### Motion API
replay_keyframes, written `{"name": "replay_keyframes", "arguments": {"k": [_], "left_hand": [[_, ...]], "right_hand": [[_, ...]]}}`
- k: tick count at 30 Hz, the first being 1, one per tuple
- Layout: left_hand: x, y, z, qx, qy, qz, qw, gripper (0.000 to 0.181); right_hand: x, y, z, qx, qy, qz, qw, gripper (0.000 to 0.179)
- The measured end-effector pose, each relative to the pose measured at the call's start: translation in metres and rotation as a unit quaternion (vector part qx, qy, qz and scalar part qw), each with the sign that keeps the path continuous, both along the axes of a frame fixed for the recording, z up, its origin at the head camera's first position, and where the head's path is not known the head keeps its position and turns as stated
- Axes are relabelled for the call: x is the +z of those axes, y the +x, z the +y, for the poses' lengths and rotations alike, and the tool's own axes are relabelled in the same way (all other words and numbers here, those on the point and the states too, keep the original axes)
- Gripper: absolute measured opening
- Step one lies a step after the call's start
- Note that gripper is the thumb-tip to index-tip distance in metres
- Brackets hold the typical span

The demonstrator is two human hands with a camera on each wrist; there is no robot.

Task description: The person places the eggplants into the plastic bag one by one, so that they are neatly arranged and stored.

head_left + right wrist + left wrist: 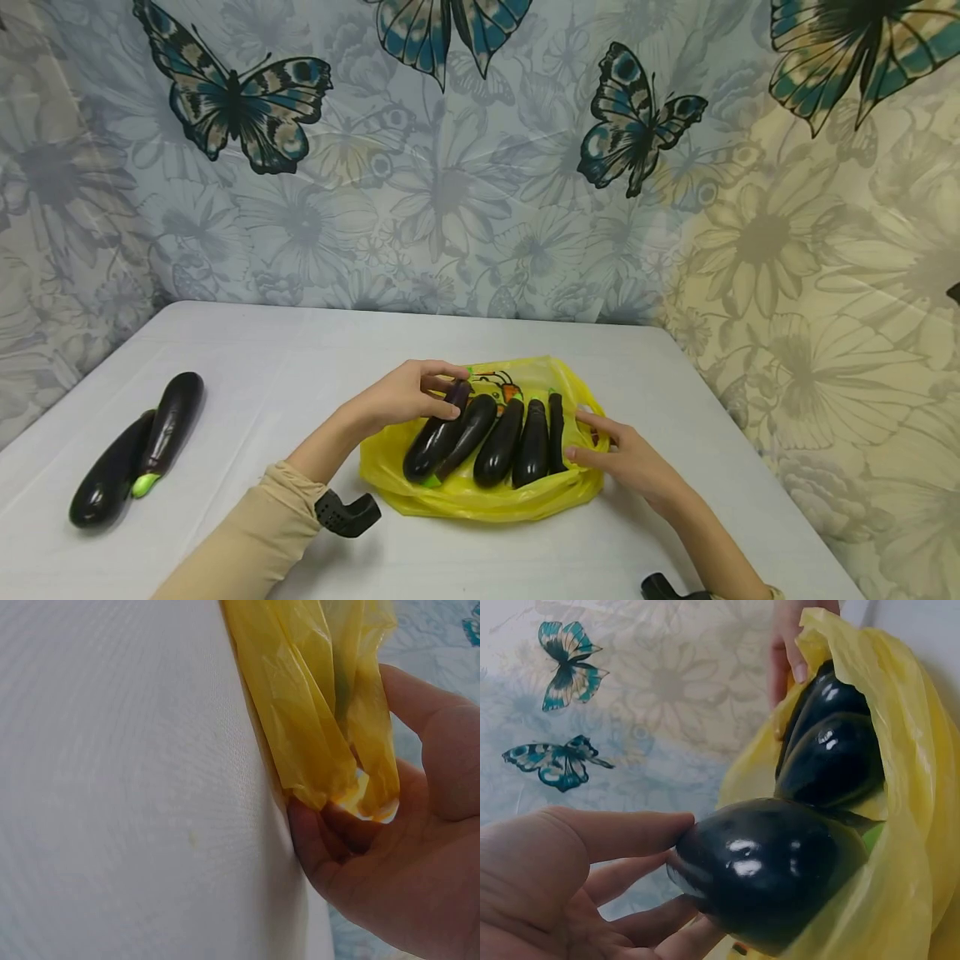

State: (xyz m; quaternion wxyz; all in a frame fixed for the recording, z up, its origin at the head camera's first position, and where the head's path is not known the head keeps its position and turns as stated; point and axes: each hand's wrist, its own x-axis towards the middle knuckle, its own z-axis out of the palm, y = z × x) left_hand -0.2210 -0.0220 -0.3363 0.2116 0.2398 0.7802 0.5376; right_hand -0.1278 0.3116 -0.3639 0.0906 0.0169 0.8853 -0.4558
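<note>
A yellow plastic bag (480, 505) lies on the table with its mouth spread, and several glossy dark eggplants lie side by side in it. My left hand (405, 393) holds the leftmost eggplant (431, 446) by its upper end, thumb on one side and fingers on the other. In the left wrist view, that eggplant (769, 862) points its rounded end at the hand. My right hand (637, 462) grips the right edge of the bag. The right wrist view has the fingers (319, 844) around the gathered yellow plastic (300, 712).
Two more eggplants (105, 479) lie together at the left of the white table (262, 358), one with a green stem end (145, 484). Behind the table hangs a cloth (450, 208) with flowers and butterflies. A black wrist mount (348, 513) sits at the left sleeve.
</note>
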Motion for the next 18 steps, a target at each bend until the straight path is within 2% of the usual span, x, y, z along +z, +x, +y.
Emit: {"name": "replay_keyframes", "arguments": {"k": [5, 12, 15, 18], "left_hand": [[-0.012, -0.005, -0.002, -0.011, -0.025, 0.035, 0.9990, 0.051], [-0.023, -0.008, 0.004, -0.009, -0.052, 0.092, 0.9944, 0.048], [-0.027, -0.009, 0.005, -0.005, -0.068, 0.099, 0.9927, 0.048], [-0.030, -0.010, 0.004, -0.002, -0.079, 0.090, 0.9928, 0.048]], "right_hand": [[-0.002, 0.000, -0.002, -0.002, 0.000, -0.003, 1.0000, 0.080], [-0.004, 0.001, 0.000, -0.007, -0.005, -0.008, 0.9999, 0.080], [-0.004, 0.001, 0.000, -0.006, -0.002, -0.008, 0.9999, 0.081], [-0.003, 0.000, 0.000, -0.006, 0.001, -0.006, 1.0000, 0.081]]}}
